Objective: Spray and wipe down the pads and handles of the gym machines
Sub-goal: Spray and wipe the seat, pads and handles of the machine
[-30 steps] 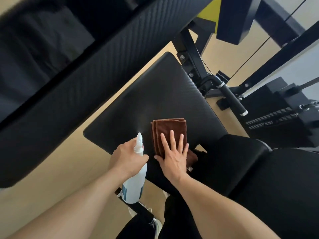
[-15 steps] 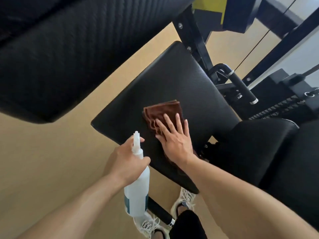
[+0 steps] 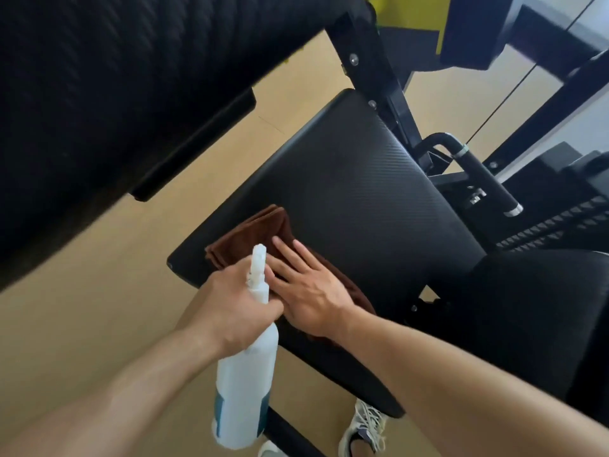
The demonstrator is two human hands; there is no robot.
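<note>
A black textured seat pad (image 3: pixel 356 192) fills the middle of the head view. A folded brown cloth (image 3: pixel 260 232) lies on its near left corner. My right hand (image 3: pixel 306 285) presses flat on the cloth, fingers spread and pointing up-left. Beside it, my left hand (image 3: pixel 230 305) grips the neck of a white spray bottle (image 3: pixel 245 384), whose nozzle points up over the pad's edge. A black handle (image 3: pixel 487 179) with chrome rings sticks out to the right of the pad.
A large black pad (image 3: pixel 115 94) looms over the upper left. A black frame post (image 3: pixel 379 80) rises behind the seat, with a weight stack (image 3: pixel 553 225) at right. Another black pad (image 3: pixel 527 308) sits lower right. My white shoe (image 3: pixel 362 427) stands on the tan floor (image 3: pixel 82 324).
My right hand has slid the brown cloth from the pad's middle toward its near left corner. The left hand and bottle have moved closer to the right hand.
</note>
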